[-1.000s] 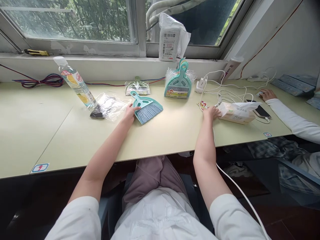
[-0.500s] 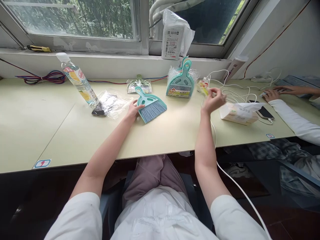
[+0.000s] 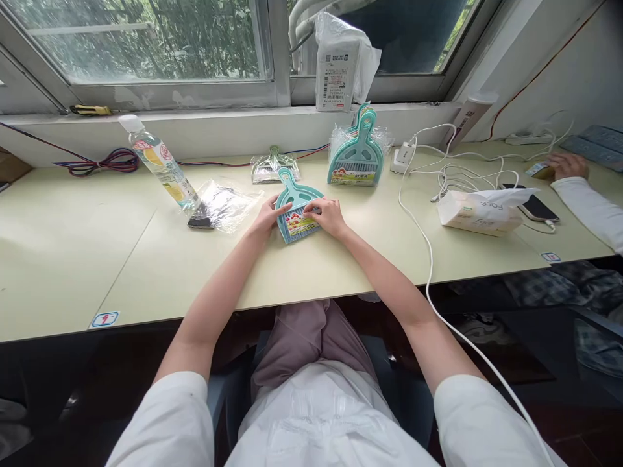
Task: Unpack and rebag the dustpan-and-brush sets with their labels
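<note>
1. Lies flat or nearly so on the table [image 3: 185, 272], between both hands: a turquoise dustpan and brush [image 3: 293, 193], with the handle toward the window.
2. Holds the near-left edge with the left hand [image 3: 265, 217], thumb over the face; cannot tell how far under the other fingers reach.
3. Holds the right part of a printed label [image 3: 294, 224] with the right hand [image 3: 329, 216], fingertips drawn close together in a narrow grip over the brush bristles.
4. Looks light and fairly stiff in the plastic shell; probably smooth enough to slide or swivel on the tabletop under a sideways push.
5. Likely bends at the bristles under pressure, so best steadied by the rigid rim or the looped handle.
6. Seems thin and flexible at the label, likely to crease if squeezed in the middle; better taken by an edge.
7. Just beyond, sits a small wrapped brush set [image 3: 274, 170]; farther right, against the wall, a stack of turquoise sets [image 3: 357, 155] in clear film.
8. To the left, crumpled clear wrapping [image 3: 228, 204] beside a tilted bottle [image 3: 165, 168]; well to the right, a tissue pack [image 3: 477, 217].
</note>
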`<state>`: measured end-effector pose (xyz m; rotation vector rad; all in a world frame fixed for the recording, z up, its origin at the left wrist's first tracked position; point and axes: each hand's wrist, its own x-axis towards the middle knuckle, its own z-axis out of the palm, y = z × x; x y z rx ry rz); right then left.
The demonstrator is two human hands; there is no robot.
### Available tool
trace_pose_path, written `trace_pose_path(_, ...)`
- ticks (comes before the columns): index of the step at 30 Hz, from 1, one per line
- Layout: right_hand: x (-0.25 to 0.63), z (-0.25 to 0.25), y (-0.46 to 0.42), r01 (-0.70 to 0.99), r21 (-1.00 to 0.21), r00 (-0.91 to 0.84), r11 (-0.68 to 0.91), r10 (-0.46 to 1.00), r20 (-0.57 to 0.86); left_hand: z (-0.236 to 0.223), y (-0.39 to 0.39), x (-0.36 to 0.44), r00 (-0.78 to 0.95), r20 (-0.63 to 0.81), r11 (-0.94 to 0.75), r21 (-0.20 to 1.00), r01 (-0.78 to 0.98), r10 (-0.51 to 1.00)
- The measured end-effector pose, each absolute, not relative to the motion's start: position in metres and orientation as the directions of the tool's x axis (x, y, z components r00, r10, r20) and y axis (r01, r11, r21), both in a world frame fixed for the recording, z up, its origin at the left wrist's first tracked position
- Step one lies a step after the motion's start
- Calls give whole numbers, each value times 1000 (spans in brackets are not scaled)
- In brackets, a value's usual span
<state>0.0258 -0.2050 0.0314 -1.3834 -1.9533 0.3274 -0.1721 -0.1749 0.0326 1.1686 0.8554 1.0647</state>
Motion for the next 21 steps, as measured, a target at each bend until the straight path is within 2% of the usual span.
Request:
trace_pose_path(7, 21, 28, -203, 756, -518, -153, 400, 878, 455, 30, -174, -175, 356, 49, 1, 990, -141, 933)
trace_pose_path(16, 19, 29, -205, 764, -486, -192, 425, 868, 457, 33, -176, -177, 397, -4, 79, 982, -173, 918)
trace_pose_path(21, 18, 27, -205, 766, -460, -224, 449, 857, 464, 32, -175, -178, 398, 3, 69, 984, -166, 917)
